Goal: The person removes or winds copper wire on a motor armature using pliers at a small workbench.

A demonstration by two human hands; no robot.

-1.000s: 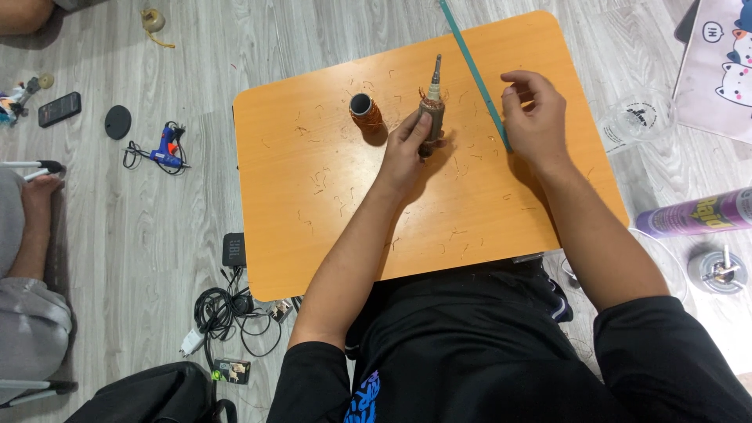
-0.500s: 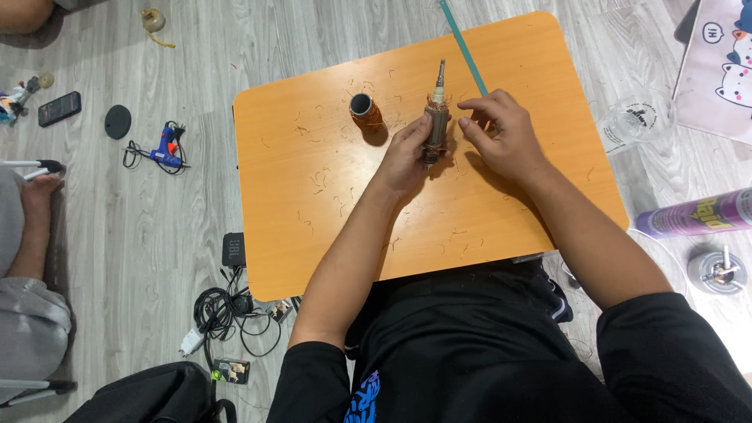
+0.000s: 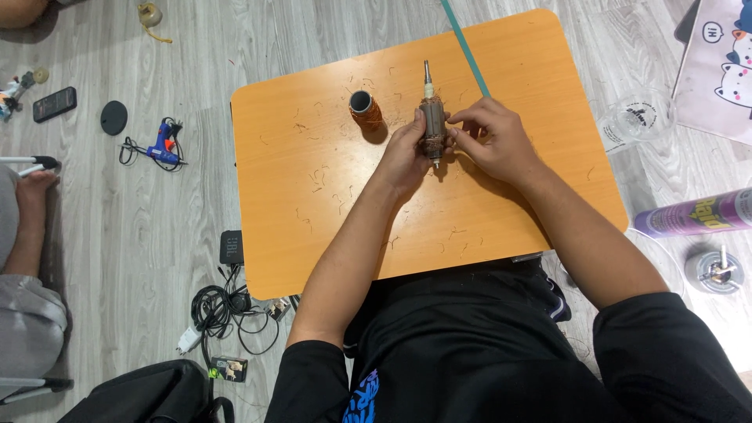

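Copper-wound and brown, a cylindrical motor armature with a steel shaft point(image 3: 432, 117) stands lengthwise between both hands over the middle of the orange rounded-corner tabletop point(image 3: 313, 204). Its shaft tip points away from the person. The left hand point(image 3: 407, 157) wraps its fingers around the armature's left side, thumb against the core, gripping it. The right hand point(image 3: 493, 141) meets it from the right, fingertips point(image 3: 457, 131) pinched against the core's side. Just left of the armature stands a small spool of copper wire with a dark hollow centre point(image 3: 365, 108), apart from the hands. A thin teal rod point(image 3: 465, 47) runs diagonally behind the right hand. Short wire scraps litter the tabletop. On the grey wood floor lie a blue glue gun point(image 3: 163, 146) and a purple spray can point(image 3: 693, 213).
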